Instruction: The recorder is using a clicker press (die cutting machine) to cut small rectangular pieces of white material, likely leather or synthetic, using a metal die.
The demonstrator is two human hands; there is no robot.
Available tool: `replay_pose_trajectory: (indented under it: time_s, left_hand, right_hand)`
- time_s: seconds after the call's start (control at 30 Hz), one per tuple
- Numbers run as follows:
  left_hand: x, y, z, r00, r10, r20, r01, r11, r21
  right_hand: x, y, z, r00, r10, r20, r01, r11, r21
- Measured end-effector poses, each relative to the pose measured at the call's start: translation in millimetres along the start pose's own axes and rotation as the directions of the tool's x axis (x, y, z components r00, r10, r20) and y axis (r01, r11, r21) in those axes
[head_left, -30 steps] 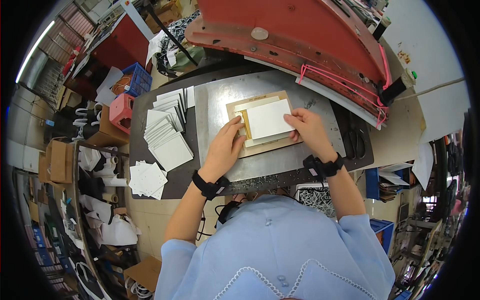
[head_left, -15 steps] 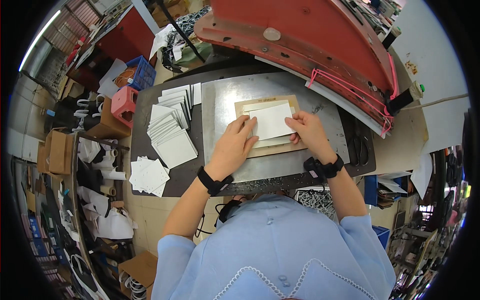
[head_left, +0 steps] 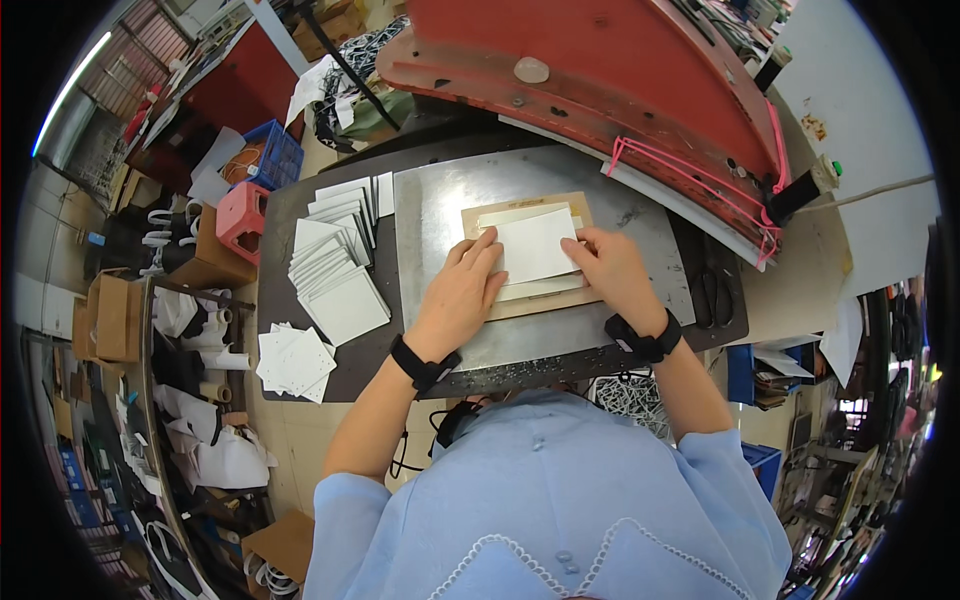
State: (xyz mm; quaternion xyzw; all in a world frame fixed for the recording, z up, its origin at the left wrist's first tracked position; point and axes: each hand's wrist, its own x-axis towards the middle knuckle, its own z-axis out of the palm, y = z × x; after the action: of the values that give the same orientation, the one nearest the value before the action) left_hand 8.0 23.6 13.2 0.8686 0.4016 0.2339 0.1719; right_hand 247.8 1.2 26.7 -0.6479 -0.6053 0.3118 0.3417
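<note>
A blank white rectangular card (head_left: 537, 245) lies slightly turned between my hands. My left hand (head_left: 455, 298) has its fingertips and thumb along the card's left edge. At the opposite edge, my right hand (head_left: 620, 275) pinches the card between thumb and curled fingers. Under the card is another pale sheet (head_left: 535, 288), resting on a brown board (head_left: 525, 307). That board sits on a bright metal plate (head_left: 430, 200) on the dark tabletop (head_left: 290, 225). How many layers lie beneath the card is hidden.
Overlapping white cards (head_left: 345, 302) fan out left of the plate, with small pieces marked by holes (head_left: 297, 362) nearer me. A red machine (head_left: 590, 80) overhangs the far side. Black scissors (head_left: 712, 298) lie at right. A pink stool (head_left: 243, 215) stands left of the table.
The view has shifted slightly. My right hand has moved a little along the card's right edge, its fingers more tucked in. Both hands stay at the card, which has turned slightly.
</note>
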Motion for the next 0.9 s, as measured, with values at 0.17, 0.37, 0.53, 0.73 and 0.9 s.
replay_pose_trajectory:
  time_s: [0.17,0.37,0.53,0.73,0.9]
  left_hand:
    - [2,3,-6,0.999,-0.029,0.04,0.029,1.0,-0.009]
    - [3,2,-5,0.999,0.038,0.033,-0.041,0.995,0.093]
    - [3,5,-4,0.999,0.007,0.047,-0.01,0.998,0.063]
    - [1,6,-6,1.0,0.006,0.017,-0.008,0.997,0.08]
    - [1,5,-6,0.999,-0.049,0.001,0.049,0.997,-0.052]
  right_hand:
    - [-13,-7,-2,0.985,-0.147,-0.089,0.137,0.985,-0.101]
    - [-8,9,2,0.969,-0.246,-0.03,0.236,0.954,-0.185]
    - [-7,13,4,0.959,-0.281,-0.036,0.265,0.936,-0.231]
    - [-11,3,2,0.898,-0.438,-0.048,0.384,0.831,-0.402]
    - [-8,20,9,0.911,-0.347,-0.223,0.314,0.934,-0.171]
